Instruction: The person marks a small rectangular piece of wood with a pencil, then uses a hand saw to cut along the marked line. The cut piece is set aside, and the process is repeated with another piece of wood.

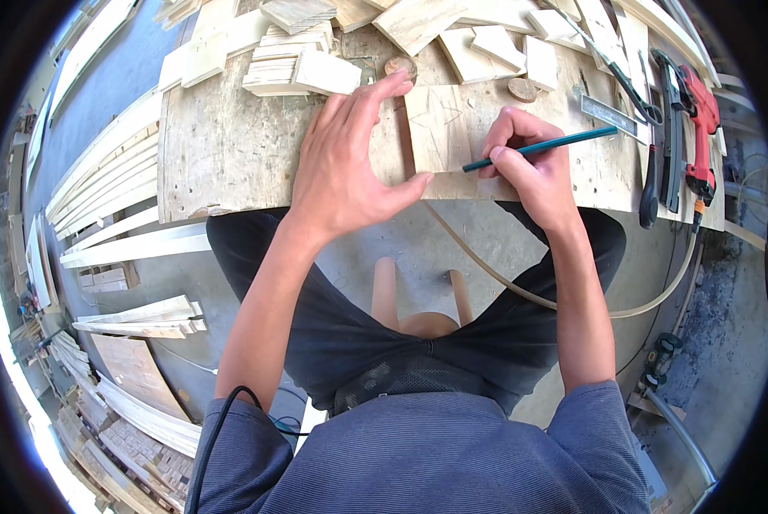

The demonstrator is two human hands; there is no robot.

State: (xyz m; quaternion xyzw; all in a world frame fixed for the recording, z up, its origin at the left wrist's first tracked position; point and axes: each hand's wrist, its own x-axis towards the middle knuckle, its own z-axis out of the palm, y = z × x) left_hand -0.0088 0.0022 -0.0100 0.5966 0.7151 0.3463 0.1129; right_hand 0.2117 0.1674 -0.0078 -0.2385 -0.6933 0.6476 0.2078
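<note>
A square piece of light wood (438, 141) lies flat near the front edge of the workbench, with a star outline drawn on it. My right hand (531, 167) grips a teal pencil (555, 142) whose tip points left, at the piece's lower right edge. At the piece's left side, my left hand (345, 154) is spread open. Its thumb reaches to the piece's lower edge and its index finger stretches toward the far left corner. Whether the left fingers touch the wood, I cannot tell. Beyond the piece lies a small round wooden disc (523, 90).
Offcuts (290, 60) are piled along the bench's (230, 163) far side. To the right lie a metal square (611, 116), a black-handled tool (649, 193) and a red nail gun (703, 128), with an air hose (658, 301) looping past my legs. Long planks (114, 171) lie at left.
</note>
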